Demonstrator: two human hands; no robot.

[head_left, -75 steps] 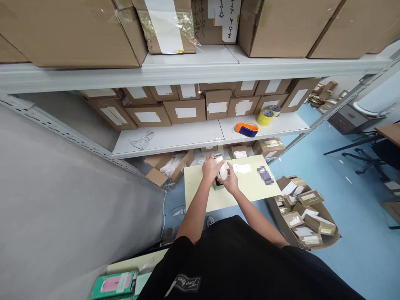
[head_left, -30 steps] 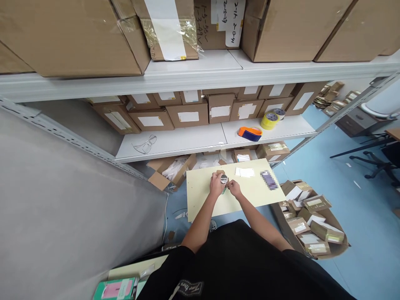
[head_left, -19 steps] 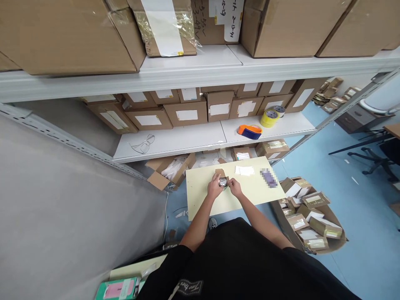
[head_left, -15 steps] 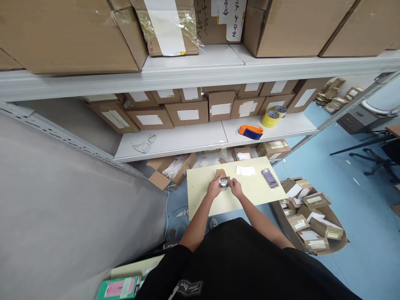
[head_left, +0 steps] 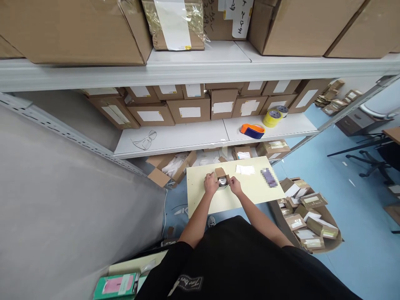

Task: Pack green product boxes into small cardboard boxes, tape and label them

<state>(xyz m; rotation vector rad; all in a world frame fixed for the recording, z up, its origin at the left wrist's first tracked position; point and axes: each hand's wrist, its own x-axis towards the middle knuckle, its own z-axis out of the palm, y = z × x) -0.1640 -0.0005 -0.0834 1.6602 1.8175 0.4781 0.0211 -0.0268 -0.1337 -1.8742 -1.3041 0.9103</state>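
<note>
A small open cardboard box (head_left: pixel 220 171) stands on the pale yellow tabletop (head_left: pixel 215 206), its back flap raised. Inside it is a round, shiny silver-topped item (head_left: pixel 223 181) with a dark rim; its kind cannot be made out. My left hand (head_left: pixel 211 183) is closed on the box's left side. At the right edge, my right hand (head_left: pixel 235 186) pinches the box's right flap. White paper labels (head_left: pixel 245 169) lie behind my right hand, and a blurred purple phone-like object (head_left: pixel 269 178) is farther right.
A shelf (head_left: pixel 187 133) ahead bears boxes, yellow tape rolls (head_left: pixel 272 118), an orange-and-blue tape dispenser (head_left: pixel 253 131) and glasses (head_left: pixel 145 141). On the floor at right, a large carton (head_left: pixel 286 229) holds several packed boxes. An open carton (head_left: pixel 159 177) with white material stands left of the table.
My left hand has shifted slightly left, off the round item to the box's side. The item now sits lower inside the box. My right hand stays at the right flap.
</note>
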